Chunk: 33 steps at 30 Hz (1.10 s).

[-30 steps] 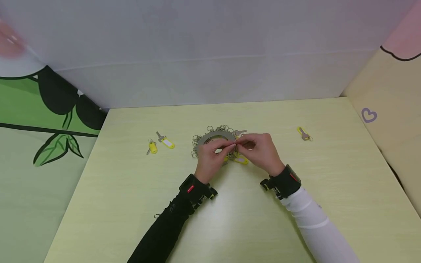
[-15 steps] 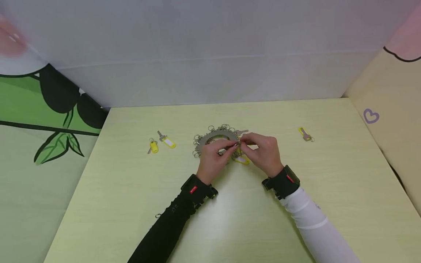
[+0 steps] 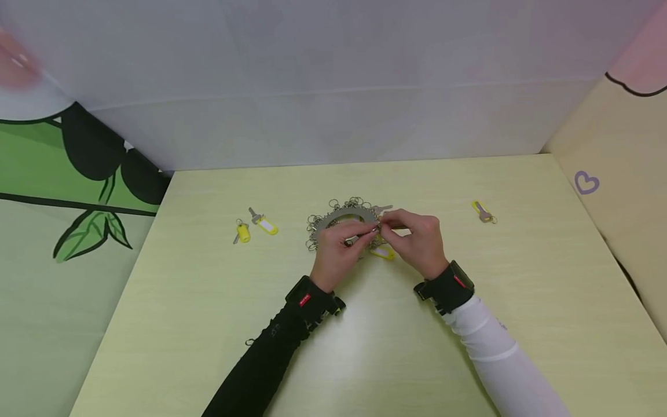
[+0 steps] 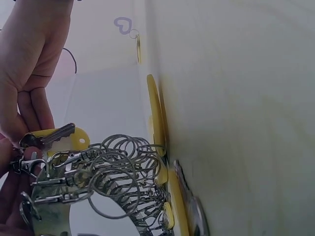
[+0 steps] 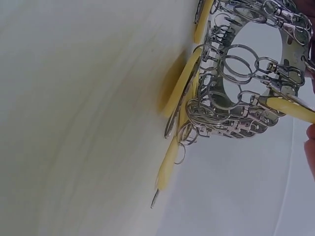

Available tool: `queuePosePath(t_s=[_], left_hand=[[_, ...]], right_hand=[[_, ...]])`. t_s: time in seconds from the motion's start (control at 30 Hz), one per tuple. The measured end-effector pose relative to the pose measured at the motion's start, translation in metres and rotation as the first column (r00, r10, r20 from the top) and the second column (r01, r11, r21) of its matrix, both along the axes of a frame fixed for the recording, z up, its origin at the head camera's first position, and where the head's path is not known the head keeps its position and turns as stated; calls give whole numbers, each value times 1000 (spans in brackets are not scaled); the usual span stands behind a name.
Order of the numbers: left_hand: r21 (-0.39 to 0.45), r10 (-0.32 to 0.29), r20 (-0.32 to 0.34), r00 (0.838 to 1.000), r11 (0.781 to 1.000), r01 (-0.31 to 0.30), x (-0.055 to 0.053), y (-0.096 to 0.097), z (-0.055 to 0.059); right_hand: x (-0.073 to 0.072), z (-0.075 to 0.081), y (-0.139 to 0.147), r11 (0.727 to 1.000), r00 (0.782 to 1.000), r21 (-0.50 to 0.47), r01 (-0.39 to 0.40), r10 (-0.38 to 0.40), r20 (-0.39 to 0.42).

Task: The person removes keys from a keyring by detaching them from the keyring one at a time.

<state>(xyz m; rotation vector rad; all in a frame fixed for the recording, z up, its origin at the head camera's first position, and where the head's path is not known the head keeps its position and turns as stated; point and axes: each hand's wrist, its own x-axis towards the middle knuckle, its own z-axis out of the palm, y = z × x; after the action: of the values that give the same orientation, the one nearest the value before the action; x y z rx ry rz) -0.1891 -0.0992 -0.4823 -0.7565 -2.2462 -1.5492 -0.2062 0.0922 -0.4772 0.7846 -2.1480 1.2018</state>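
A flat grey metal key ring point(image 3: 325, 222), hung all round with small clasps and split rings, is between the hands. At its right side my left hand point(image 3: 336, 255) pinches its edge by a clasp point(image 4: 22, 164). My right hand point(image 3: 417, 246) meets it there, pinching a yellow key tag point(image 4: 80, 140) with a key point(image 4: 60, 134) beside it. The right wrist view shows this tag point(image 5: 288, 106) edge-on among the clasps. Fingertips hide the exact joint between clasp and tag. More yellow tags point(image 5: 181, 88) hang from the rings close to the tabletop.
On the pale wooden table point(image 3: 208, 324), two keys with yellow tags point(image 3: 268, 226) point(image 3: 243, 233) lie to the left. Another tagged key point(image 3: 484, 213) lies far right. A pale partition point(image 3: 333, 127) stands along the back edge.
Both hands have shifted slightly right, their fingertips staying together at the key ring's right side. The loose tagged keys lie where they were.
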Motion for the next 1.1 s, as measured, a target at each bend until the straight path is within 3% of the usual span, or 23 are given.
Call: queuePosePath(t_s=[0.23, 0.57, 0.87, 1.1], left_hand=[[-9, 8, -21, 1000, 1000, -8, 0, 1, 0], [-31, 44, -104, 994, 998, -47, 2, 6, 0], [-35, 103, -65, 993, 994, -105, 4, 5, 2], [-27, 83, -10, 997, 996, -83, 2, 2, 3]], right_hand=[[0, 0, 2, 1000, 1000, -6, 3, -3, -13], [1, 1, 4, 1000, 999, -4, -10, 10, 49], [5, 5, 1, 994, 994, 106, 3, 9, -111], [7, 5, -3, 986, 982, 168, 23, 10, -189]])
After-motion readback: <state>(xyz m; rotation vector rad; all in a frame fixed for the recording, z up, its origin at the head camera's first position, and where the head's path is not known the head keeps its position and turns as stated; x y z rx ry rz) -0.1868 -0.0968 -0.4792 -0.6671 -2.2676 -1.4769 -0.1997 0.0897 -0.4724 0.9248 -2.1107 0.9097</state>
